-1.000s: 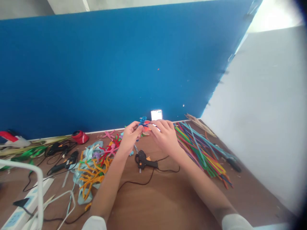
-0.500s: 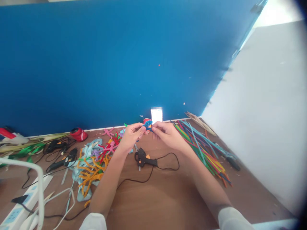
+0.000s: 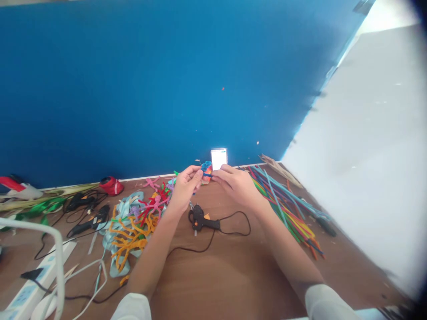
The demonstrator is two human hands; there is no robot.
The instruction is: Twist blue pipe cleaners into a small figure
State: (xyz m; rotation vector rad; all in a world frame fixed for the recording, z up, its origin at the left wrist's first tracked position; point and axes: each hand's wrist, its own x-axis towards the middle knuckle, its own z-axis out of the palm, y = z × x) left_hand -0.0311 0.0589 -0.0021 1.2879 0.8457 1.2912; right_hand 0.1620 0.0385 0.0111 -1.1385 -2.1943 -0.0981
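Note:
Between my two hands is a small blue pipe cleaner piece point(image 3: 206, 165) with a coiled upper part and a straight length running across below it. My left hand point(image 3: 187, 184) pinches its left side between thumb and fingers. At the right end of the straight length, my right hand point(image 3: 235, 183) has its fingertips closed on the blue strand. A red and orange object shows just behind the piece, partly hidden. Below the hands a black hot glue gun point(image 3: 200, 218) lies on the brown table, its cable looped to the right.
Orange pipe cleaner shapes point(image 3: 130, 242) and pink figures point(image 3: 156, 203) lie at left over pale blue ribbon point(image 3: 119, 262). Loose pipe cleaners point(image 3: 283, 204) spread at right. A lit phone screen point(image 3: 219, 159) leans on the blue partition point(image 3: 167, 89). A power strip point(image 3: 40, 280) sits front left.
My right hand has tilted over, its fingers now lying more on top of the strand. The coiled blue part stands a little higher. The view has shifted slightly.

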